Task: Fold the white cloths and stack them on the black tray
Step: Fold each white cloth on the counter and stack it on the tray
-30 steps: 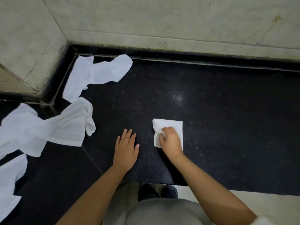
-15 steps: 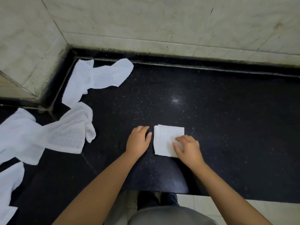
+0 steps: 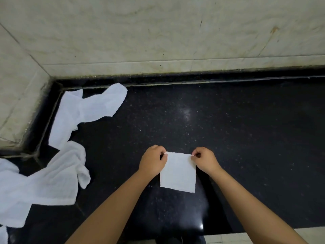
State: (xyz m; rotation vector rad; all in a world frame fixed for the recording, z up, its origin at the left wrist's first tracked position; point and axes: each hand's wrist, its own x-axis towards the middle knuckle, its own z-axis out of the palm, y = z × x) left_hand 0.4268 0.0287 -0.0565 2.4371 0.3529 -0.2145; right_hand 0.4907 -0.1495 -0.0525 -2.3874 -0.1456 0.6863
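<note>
— What grip did the hands have?

— Each pinched a top corner of the small white cloth (image 3: 178, 173). The left hand (image 3: 152, 161) held the left corner between thumb and curled fingers, the right hand (image 3: 204, 160) the right corner in the same way, so the cloth hung as a flat square between them, its lower edge free.

— And where was that?

— Over the near middle of the black speckled table (image 3: 228, 131), close to its front edge. Whether the lower edge touched the surface, I could not tell.

— The others?

— Unfolded, well apart to the left. One crumpled white cloth (image 3: 88, 110) lay in the far left corner, against the raised black rim below the pale marble wall (image 3: 158, 36). A second, larger one (image 3: 44, 184) sprawled nearer, its upper end meeting the first — its left part ran out of view. A scrap of another cloth (image 3: 3, 235) showed at the bottom left edge.
</note>
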